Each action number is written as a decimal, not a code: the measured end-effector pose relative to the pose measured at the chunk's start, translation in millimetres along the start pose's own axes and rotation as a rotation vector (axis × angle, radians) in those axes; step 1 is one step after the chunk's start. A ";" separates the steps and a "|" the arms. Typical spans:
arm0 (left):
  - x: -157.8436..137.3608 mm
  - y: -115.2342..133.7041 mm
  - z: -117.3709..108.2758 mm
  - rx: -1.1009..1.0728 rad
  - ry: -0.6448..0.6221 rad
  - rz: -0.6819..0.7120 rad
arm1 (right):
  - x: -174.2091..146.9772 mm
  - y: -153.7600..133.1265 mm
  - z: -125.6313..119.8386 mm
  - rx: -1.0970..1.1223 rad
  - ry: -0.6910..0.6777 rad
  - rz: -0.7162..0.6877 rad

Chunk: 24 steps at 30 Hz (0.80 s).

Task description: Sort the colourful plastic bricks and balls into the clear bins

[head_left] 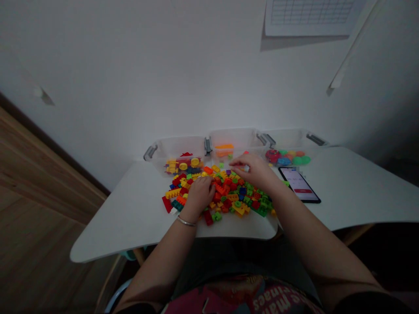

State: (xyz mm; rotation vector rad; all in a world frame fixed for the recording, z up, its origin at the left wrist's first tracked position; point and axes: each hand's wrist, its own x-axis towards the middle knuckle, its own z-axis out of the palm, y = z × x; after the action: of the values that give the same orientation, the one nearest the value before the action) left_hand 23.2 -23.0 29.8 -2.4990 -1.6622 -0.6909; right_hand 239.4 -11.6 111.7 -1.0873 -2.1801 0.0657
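Observation:
A loose pile of toy building bricks (233, 197) in red, orange, yellow, green and blue covers the middle of the white table (127, 218). Into the left part of the pile reaches my left hand (200, 192), a silver bangle on its wrist. Its fingers curl down among the bricks, and what they grip is hidden. My right hand (253, 170) hovers over the far edge of the pile, before the middle clear box (238, 137). Its thumb and forefinger are a little apart, with nothing visible between them. A small green brick (221, 165) lies just left of its fingertips.
The left clear box (180, 144) contains yellow, red and blue toy parts. Orange pieces (224, 149) lie in the middle box. Colourful rounded toys (290, 157) fill part of the right clear box (288, 137). A phone (299, 185) lies right of the pile. Behind stands a wall.

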 end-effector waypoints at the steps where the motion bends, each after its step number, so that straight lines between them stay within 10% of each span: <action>1: 0.2 0.2 0.6 0.002 -0.001 -0.001 | -6.9 -5.7 0.0 -0.008 -0.053 -0.009; 7: -0.1 0.5 2.1 0.010 0.006 0.005 | -44.7 -31.3 14.6 -0.069 -0.275 0.002; 24: -0.4 1.1 -2.2 0.003 0.024 -0.002 | -65.4 -30.4 42.0 -0.155 -0.265 0.120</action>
State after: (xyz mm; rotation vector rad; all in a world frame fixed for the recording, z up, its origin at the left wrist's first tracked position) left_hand 23.3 -24.4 31.8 -2.4774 -1.6563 -0.7156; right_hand 220.2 -68.1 53.4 -1.3632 -2.3835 0.1017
